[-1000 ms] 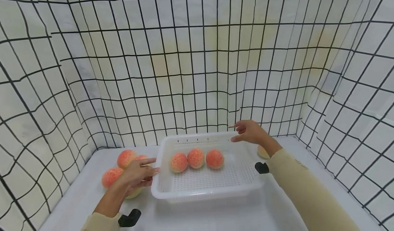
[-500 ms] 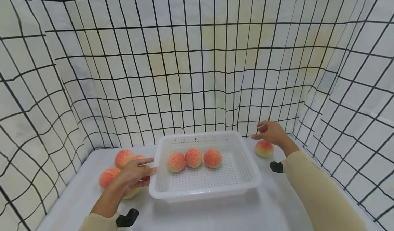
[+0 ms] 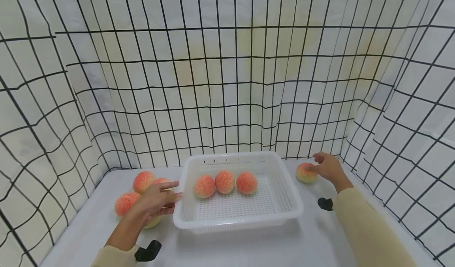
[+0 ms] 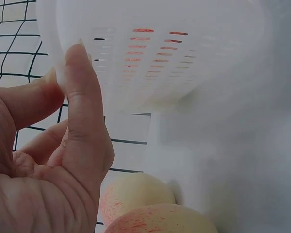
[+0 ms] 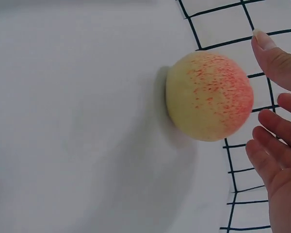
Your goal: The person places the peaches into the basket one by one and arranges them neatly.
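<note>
A white plastic basket (image 3: 241, 222) stands mid-table with three peaches (image 3: 224, 181) in a row inside it. At its left side my left hand (image 3: 160, 199) pinches the rim between thumb and finger, as the left wrist view shows. My right hand (image 3: 331, 170) is beside a lone peach (image 3: 306, 173) to the right of the basket. In the right wrist view that yellow and red peach (image 5: 208, 96) sits on the table, and the fingers (image 5: 281, 127) are spread a little apart from it, holding nothing.
Several more peaches (image 3: 127, 204) lie on the white table (image 3: 241, 249) behind and under my left hand, partly hidden by it. A black wire grid (image 3: 227, 81) over white sheeting walls the back and both sides.
My right hand has moved right from above the basket's far right corner to the lone peach and come down beside it. My left hand keeps its place at the rim.
</note>
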Motion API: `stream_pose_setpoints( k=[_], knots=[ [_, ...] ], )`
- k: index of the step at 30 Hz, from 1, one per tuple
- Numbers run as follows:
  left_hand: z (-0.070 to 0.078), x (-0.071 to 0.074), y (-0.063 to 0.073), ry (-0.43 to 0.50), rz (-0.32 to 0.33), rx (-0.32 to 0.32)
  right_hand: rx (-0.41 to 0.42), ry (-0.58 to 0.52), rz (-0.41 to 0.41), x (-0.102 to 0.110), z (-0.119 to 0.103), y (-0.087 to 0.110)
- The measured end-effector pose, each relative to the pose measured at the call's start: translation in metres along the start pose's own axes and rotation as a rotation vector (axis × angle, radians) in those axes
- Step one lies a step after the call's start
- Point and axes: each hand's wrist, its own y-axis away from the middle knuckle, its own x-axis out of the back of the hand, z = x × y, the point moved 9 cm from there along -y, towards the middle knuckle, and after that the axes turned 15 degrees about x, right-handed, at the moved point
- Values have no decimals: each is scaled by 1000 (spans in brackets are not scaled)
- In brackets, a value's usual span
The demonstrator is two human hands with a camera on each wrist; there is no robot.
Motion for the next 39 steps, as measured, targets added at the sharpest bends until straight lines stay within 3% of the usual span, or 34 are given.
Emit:
stream_pose_setpoints(
  k=[12, 18, 31, 39],
  knots=[
    [-1, -4, -3, 11, 16, 22, -41, 4, 16, -38, 25, 2],
    [-1, -1, -1, 28, 14, 20, -38, 28, 64, -41, 23, 2],
    [-1, 3, 1, 28, -1, 5, -60, -5, 84, -49, 22, 8],
    [-2, 3, 1, 32, 1, 4, 10, 44, 119, -46, 18, 7]
  ],
)
